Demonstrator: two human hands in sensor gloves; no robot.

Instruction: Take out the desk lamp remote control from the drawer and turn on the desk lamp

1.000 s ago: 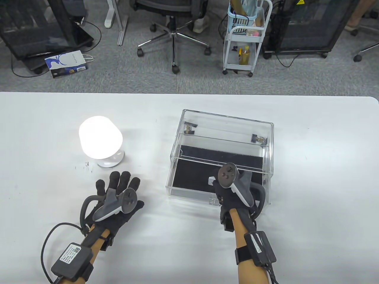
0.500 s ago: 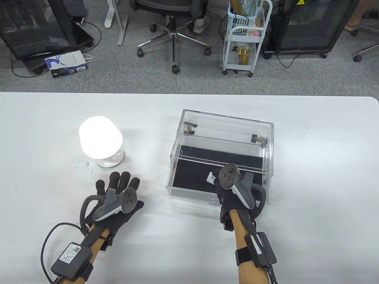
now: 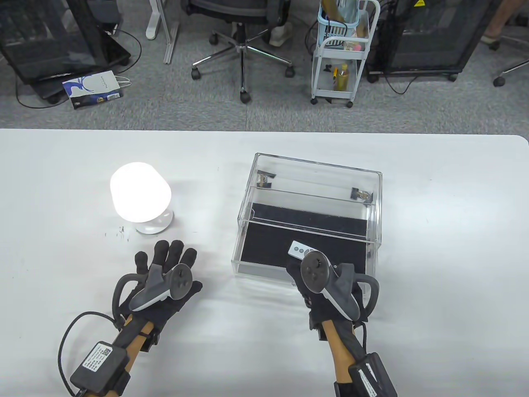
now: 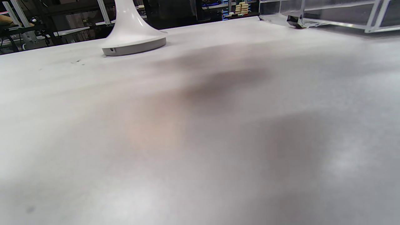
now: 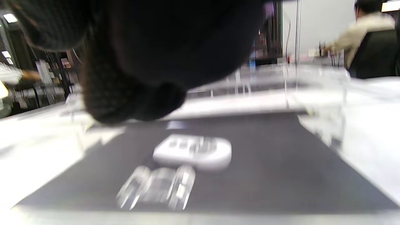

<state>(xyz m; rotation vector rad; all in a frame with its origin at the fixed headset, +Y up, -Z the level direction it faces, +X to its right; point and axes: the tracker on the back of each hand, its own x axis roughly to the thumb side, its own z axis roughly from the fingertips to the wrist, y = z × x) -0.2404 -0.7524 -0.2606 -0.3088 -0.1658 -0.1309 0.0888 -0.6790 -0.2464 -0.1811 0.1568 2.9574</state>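
Remote (image 3: 302,250) lies flat on the black liner of the pulled-out drawer (image 3: 264,264), near its front edge, buttons up; nothing grips it. Right wrist view shows it too (image 5: 193,151), blurred, with the clear drawer handle (image 5: 156,187) just in front. Right hand (image 3: 326,285) sits at the drawer front, just short of the remote; the tracker covers the fingers from above and the wrist view only gets a dark glove blob, so finger spread: cannot tell. Left hand (image 3: 165,277) rests flat on the surface (image 3: 434,289), fingers spread, holding nothing, just below the lamp (image 3: 140,197), which is lit. Left wrist view catches only the lamp base (image 4: 132,40); shade cut off, no fingers in frame.
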